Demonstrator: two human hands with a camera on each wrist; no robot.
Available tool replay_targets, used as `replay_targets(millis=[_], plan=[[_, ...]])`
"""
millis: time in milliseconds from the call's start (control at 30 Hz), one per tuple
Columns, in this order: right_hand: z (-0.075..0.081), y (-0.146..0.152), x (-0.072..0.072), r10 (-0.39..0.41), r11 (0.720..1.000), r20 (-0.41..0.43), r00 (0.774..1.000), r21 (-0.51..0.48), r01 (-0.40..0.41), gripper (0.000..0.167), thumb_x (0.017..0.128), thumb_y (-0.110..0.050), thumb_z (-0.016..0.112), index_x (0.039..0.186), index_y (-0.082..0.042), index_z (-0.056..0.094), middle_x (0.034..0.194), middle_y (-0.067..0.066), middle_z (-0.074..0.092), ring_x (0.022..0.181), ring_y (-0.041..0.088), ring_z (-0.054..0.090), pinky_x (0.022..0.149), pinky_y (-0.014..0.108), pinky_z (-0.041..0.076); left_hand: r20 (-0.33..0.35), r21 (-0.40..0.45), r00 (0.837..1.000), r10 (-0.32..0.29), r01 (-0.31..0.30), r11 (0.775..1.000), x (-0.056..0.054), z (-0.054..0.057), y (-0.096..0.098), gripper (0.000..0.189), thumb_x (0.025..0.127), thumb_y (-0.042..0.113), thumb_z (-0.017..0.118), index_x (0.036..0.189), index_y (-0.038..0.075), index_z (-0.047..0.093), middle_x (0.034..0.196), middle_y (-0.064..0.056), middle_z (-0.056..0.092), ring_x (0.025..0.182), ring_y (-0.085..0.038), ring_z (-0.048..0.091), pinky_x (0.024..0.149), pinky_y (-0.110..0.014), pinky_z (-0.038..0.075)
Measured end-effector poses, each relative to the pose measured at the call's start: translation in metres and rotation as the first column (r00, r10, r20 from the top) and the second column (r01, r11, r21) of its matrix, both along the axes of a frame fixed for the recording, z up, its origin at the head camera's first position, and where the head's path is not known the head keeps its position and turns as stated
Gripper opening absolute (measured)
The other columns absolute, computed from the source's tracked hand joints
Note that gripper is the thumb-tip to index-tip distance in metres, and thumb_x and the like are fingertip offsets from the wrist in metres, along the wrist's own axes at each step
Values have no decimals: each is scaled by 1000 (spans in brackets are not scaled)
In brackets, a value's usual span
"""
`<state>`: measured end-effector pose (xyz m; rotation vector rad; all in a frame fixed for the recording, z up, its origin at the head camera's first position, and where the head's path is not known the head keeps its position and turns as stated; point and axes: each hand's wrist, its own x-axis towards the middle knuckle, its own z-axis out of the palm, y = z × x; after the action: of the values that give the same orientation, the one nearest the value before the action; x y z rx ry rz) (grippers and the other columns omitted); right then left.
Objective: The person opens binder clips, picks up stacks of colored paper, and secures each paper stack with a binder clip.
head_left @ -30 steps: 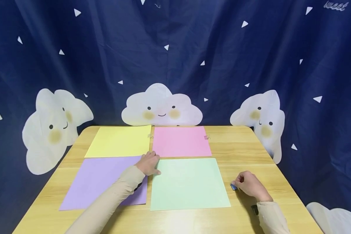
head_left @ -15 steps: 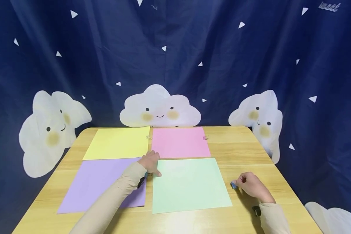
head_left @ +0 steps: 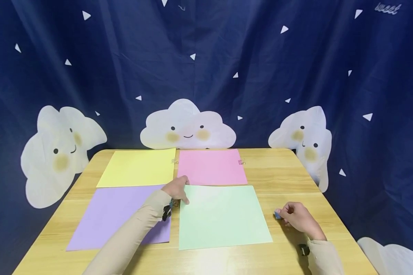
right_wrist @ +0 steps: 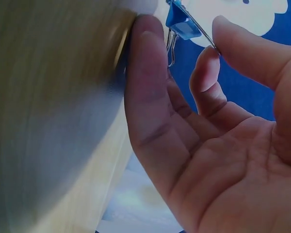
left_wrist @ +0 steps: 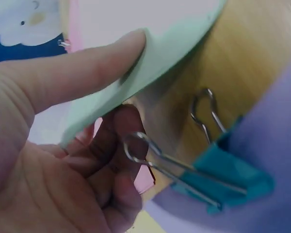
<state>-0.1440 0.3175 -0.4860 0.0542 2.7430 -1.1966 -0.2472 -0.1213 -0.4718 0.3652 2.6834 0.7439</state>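
My left hand [head_left: 176,188] pinches the upper left edge of the mint-green paper [head_left: 223,219]. In the left wrist view the thumb lies on top of the sheet and the curled fingers are under its lifted, bent edge. Close by, a teal binder clip [left_wrist: 228,177] grips the right edge of the purple paper [head_left: 115,214], its wire handles sticking out. To the right of the green paper, my right hand [head_left: 300,219] holds a blue binder clip [right_wrist: 184,24] just over the table, with thumb and fingers at its wire handles.
Yellow paper [head_left: 137,168] and pink paper [head_left: 211,168] lie in the back row, each with a binder clip on its right edge. The wooden table [head_left: 278,175] ends at a dark blue curtain [head_left: 206,38] printed with clouds.
My left fingers have curled in under the edge of the green paper, which they now pinch. The right hand has shifted slightly right with the blue binder clip.
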Motion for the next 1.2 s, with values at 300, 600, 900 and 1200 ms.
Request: replay_targets(millis=[300,600,900,1200], plan=[[-4,-1,-3,-8,991,39,999,-131,13,31,98,-9,71,113,15,57,87,13,66,75,19,70,65,28,63,125,218,989,75,-101,971,-4,-1,-8,19,85,10,82,82,2,66,64,0,59,53,-10,54,54,-22,48],[-7,2,-4,-3,972,90,996,-236,25,34,99,-11,70,117,16,61,99,17,72,83,19,73,72,29,65,375,519,926,48,-252,817,5,1,-4,36,99,4,65,133,-6,58,110,-20,74,82,-22,77,69,-31,65],[-10,8,-3,35,919,117,993,-395,14,40,102,-5,62,129,23,51,115,26,69,95,20,74,85,28,65,461,551,887,16,-300,779,7,-2,-3,74,85,-15,72,150,-1,41,124,-23,69,91,-28,77,80,-39,67],[-13,10,-5,48,882,136,990,-471,22,47,103,-5,61,135,25,44,115,19,70,95,16,74,89,28,64,395,518,919,9,-231,824,13,-7,-9,32,90,-3,72,121,-9,65,103,-11,74,78,-9,63,82,-24,59]])
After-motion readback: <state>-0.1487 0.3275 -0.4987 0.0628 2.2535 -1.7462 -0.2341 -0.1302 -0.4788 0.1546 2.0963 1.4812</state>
